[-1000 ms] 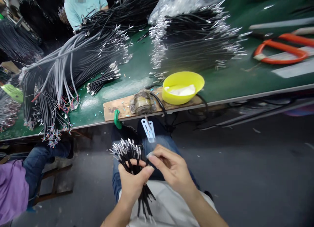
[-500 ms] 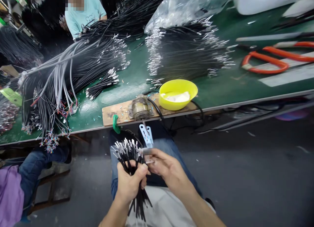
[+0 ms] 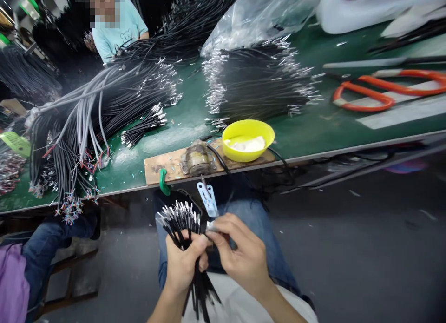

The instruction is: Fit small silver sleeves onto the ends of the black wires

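A bundle of short black cables [image 3: 198,286] with silvery stripped ends is gripped in my left hand [image 3: 184,262], over my lap. My right hand [image 3: 240,253] is beside it on the right, thumb and fingers pinched together at the bundle's right edge. Something pale covers a fingertip there; whether a wire end lies in the pinch is too small to tell. Just above the hands, a light blue clip [image 3: 207,200] hangs at the shaft of a small motor [image 3: 198,159], which sits on a wooden board [image 3: 155,169] at the table edge.
A yellow bowl [image 3: 248,141] with white material stands on the board, near a green clamp [image 3: 163,181]. Behind are stacked black cables [image 3: 258,81], grey cables [image 3: 83,100] and a plastic bag [image 3: 258,21]. Orange-handled scissors [image 3: 369,100] lie right. A person [image 3: 118,30] is across the table.
My right hand's fingers have closed from a looser pose into a pinch beside the bundle. My left hand still holds the cables. The view has shifted slightly.
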A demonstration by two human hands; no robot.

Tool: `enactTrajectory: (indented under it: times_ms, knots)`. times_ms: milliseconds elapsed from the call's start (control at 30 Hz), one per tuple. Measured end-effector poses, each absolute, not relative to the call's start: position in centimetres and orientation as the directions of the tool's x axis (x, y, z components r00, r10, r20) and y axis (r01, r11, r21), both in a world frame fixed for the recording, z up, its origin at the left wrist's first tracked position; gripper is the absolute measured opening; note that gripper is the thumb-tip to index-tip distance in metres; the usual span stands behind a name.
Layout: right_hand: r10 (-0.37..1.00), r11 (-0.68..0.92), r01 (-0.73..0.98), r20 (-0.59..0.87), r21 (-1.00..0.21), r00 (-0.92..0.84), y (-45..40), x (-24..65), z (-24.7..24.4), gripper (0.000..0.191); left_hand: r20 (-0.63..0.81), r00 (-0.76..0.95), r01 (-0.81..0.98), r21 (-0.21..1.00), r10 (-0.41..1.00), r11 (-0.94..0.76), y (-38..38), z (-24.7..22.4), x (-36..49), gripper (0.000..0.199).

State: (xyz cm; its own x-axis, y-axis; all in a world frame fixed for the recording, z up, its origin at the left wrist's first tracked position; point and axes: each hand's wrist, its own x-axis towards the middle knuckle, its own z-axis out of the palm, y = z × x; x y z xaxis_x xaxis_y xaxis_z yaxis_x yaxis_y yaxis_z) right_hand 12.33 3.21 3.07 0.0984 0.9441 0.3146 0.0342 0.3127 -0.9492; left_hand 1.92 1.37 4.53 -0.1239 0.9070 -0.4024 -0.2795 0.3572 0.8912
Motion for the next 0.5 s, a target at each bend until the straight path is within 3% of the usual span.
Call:
enactTrajectory:
  times_ms: [67, 133, 233, 367, 500]
  knots:
    - [0.99, 0.107, -0.198, 0.123, -0.974, -0.07, 3.6, 12.6, 3.0, 0.022, -0.398, -0.11, -0.273, 0.893, 0.911, 0.357, 1.4, 4.5, 1.5, 0.043]
    - [0.944, -0.208, -0.397, -0.077, -0.894, -0.321, 4.0, 12.9, 2.8, 0.035, -0.356, -0.144, -0.244, 0.917, 0.923, 0.315, 1.4, 4.6, 1.3, 0.036]
    - [0.829, -0.466, -0.437, -0.207, -0.77, -0.52, 4.8, 13.3, 2.5, 0.046, -0.262, -0.257, -0.179, 0.959, 0.93, 0.22, 1.4, 4.9, 1.2, 0.025]
    - [0.928, -0.32, -0.34, -0.22, -0.884, -0.302, 6.8, 13.7, 3.2, 0.044, -0.251, -0.33, -0.177, 0.963, 0.91, 0.201, 1.4, 5.0, 1.4, 0.021]
    - [0.99, -0.124, -0.207, -0.109, -0.97, -0.086, 9.0, 13.5, 4.9, 0.053, -0.241, -0.329, -0.148, 0.968, 0.913, 0.202, 1.5, 5.4, 1.3, 0.016]
